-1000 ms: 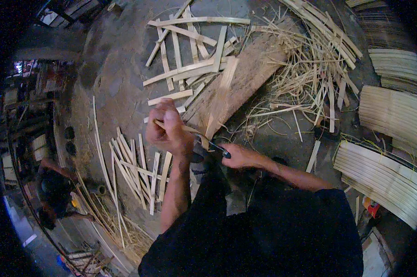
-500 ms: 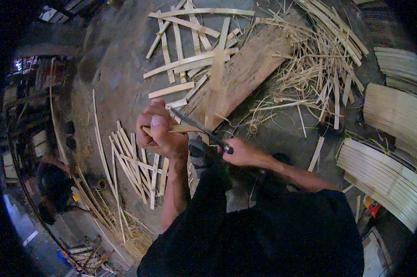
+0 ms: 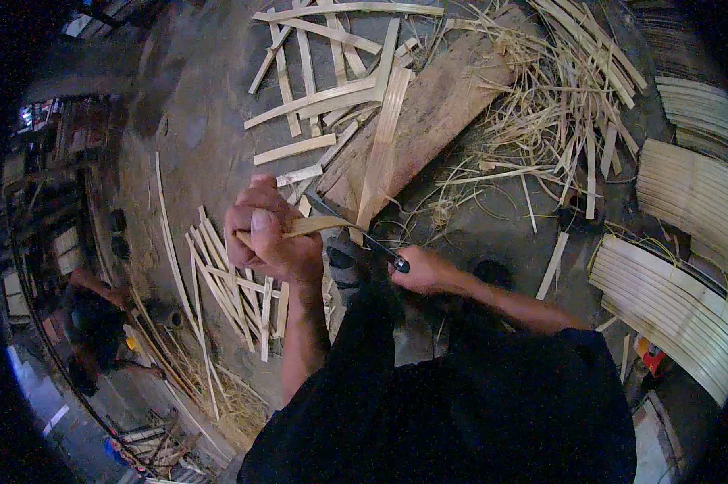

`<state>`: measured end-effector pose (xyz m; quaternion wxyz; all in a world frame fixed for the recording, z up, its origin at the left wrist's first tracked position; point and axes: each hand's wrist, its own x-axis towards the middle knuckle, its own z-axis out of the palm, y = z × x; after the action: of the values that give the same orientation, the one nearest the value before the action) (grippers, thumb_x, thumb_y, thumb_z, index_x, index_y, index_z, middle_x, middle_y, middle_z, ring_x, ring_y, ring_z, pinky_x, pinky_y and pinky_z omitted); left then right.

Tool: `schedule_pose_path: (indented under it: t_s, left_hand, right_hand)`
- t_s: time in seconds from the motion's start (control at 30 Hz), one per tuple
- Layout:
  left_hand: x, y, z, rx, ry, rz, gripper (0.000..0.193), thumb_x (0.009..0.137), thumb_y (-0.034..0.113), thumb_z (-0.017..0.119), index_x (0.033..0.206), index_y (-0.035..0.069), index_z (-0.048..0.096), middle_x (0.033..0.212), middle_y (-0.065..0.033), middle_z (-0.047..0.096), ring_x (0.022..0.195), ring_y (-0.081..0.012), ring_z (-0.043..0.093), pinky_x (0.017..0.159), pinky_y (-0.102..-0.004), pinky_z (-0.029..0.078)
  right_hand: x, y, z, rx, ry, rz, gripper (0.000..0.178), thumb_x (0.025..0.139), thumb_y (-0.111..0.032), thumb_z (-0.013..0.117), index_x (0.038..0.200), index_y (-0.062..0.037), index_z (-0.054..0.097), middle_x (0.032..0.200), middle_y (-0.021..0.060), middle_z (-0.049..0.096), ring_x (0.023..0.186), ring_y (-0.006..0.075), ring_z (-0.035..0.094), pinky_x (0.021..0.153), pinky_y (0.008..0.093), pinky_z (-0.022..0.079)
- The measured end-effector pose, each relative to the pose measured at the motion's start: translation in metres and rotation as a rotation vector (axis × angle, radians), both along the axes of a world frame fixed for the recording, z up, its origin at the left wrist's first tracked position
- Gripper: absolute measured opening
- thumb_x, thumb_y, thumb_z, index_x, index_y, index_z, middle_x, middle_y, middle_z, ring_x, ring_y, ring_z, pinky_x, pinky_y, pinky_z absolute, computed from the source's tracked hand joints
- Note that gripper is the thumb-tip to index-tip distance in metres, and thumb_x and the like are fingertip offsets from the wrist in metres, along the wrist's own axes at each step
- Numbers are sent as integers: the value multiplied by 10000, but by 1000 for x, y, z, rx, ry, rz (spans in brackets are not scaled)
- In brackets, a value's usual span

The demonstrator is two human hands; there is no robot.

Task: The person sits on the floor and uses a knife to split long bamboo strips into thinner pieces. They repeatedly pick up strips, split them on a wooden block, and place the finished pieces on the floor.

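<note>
Overhead view of a person in dark clothing (image 3: 477,403), working low over a concrete floor (image 3: 183,121). L hand (image 3: 266,230) is clenched, thumb uppermost, around the end of a thin pale strip (image 3: 324,223). R hand (image 3: 422,270) grips the dark handle of a knife (image 3: 386,252), fingers wrapped round it; the blade points up & left, passing behind the strip. The strip arches btwn L fist & blade, in front of the person's knees. Near the blade it meets, or nearly meets, the lower end of a wider slat (image 3: 386,121); can't tell if the two are joined. The slat lies lengthwise over a rough brown plank (image 3: 449,113).

Handling, judging by looks: strip is prob. v. light, springy & bendy, dry rather than slippery, but apt to split along the grain or snap if kinked. Best hold = pinched flat near its far end, well clear of the blade, as L hand has it. Slat seems stiffer, also light; edges may be sharp or splintery, so hold by the broad faces.

Around: loose slats (image 3: 307,103) upper left, more slats (image 3: 220,290) left of the L forearm, a tangle of shavings (image 3: 533,113) upper right, stacked slats (image 3: 662,294) far right. Far left, in dim light, another person (image 3: 98,319) bends near long strips; hands too dark to read.
</note>
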<state>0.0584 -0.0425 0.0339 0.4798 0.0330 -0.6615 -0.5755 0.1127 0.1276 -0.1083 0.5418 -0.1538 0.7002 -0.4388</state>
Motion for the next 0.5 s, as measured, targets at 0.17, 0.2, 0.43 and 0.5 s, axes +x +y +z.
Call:
schedule_pose_path:
  t_s: [0.17,0.2,0.43,0.5]
  left_hand:
    - [8,-3,3,0,22,11,186,750,110,483,611,84,362,507,-25,354,473,-113,292,597,-331,309]
    - [9,-5,-1,-33,26,64,188,748,107,485,608,84,360,504,-25,353,469,-113,291,596,-331,308]
    - [-2,8,12,0,-201,-13,216,780,92,574,642,47,413,630,-34,446,579,-111,355,599,-309,335]
    - [-16,5,8,-86,-465,-128,174,806,129,598,723,21,491,698,-44,486,622,-123,407,621,-312,374]
  right_hand:
    - [-5,3,11,-231,170,-200,184,773,-185,593,863,-24,595,676,93,579,613,147,530,588,319,448]
    - [-14,3,28,-234,187,-282,180,770,-181,594,857,-23,595,678,88,578,620,141,529,591,315,448]
    - [20,14,-23,-172,4,80,201,755,-184,573,691,3,537,563,119,534,482,196,453,493,401,393]
    - [27,15,-39,-151,17,54,209,757,-206,577,696,-9,541,558,118,529,475,199,449,486,408,390]
